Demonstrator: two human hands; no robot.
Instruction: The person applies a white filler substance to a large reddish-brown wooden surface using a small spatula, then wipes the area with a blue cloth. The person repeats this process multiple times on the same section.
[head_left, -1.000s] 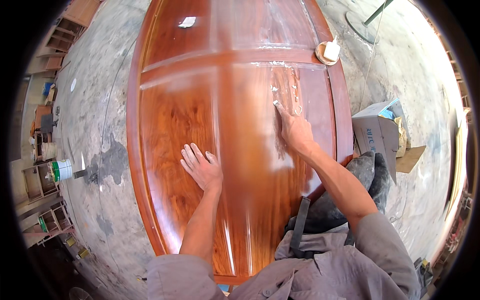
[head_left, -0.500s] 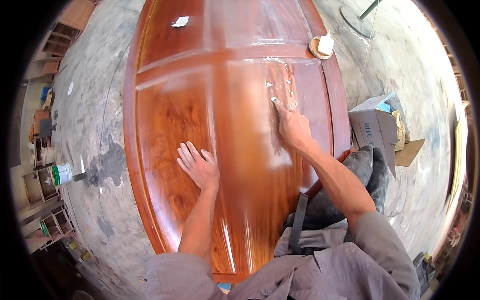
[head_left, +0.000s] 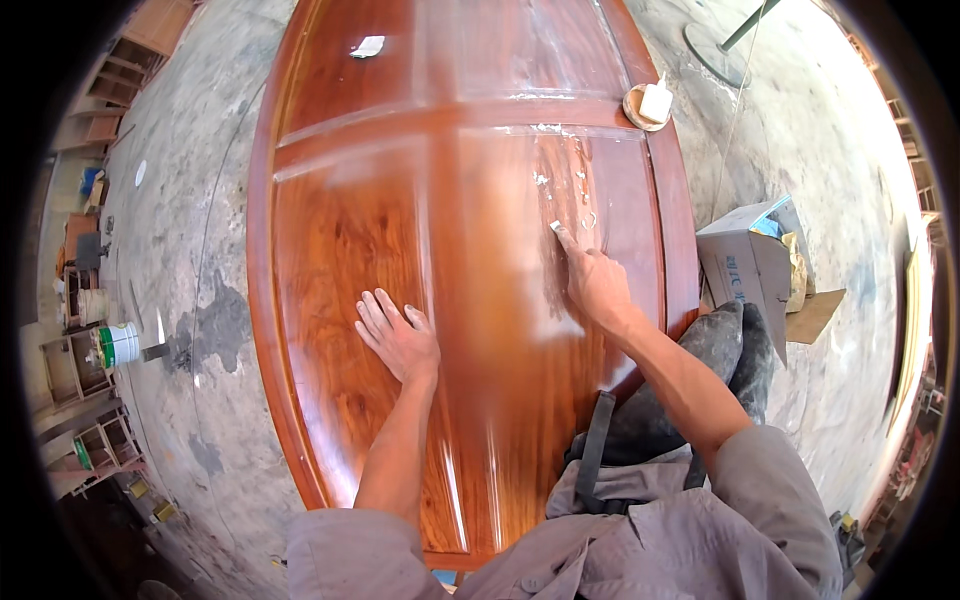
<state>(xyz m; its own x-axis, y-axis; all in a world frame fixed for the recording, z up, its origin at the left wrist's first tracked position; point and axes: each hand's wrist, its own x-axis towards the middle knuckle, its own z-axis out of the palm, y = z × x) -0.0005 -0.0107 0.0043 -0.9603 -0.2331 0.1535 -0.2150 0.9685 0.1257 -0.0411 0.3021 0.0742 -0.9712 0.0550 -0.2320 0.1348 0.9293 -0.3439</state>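
Note:
A large glossy red-brown wooden panel [head_left: 360, 240], with raised bars and moulded edges, lies below me. My left hand [head_left: 402, 338] rests on its left section, palm down with the fingers spread, holding nothing. Over the right section, my right hand [head_left: 598, 285] has the index finger stretched forward and the other fingers curled under. At that fingertip is a small white piece [head_left: 556, 226], touching the panel; whether it is a pad or a dab of paste I cannot make out. White smears [head_left: 543, 180] and wet-looking streaks mark the wood just beyond it.
A round dish holding a white block [head_left: 655, 103] sits on the panel's far right edge. A crumpled white scrap [head_left: 368, 46] lies at the far left. An opened cardboard box [head_left: 745, 255] stands on the floor at right, a white-green bucket [head_left: 120, 344] at left.
My right hand has slid slightly nearer and to the right along the panel, its fingertip still on the surface. The left hand stays in place.

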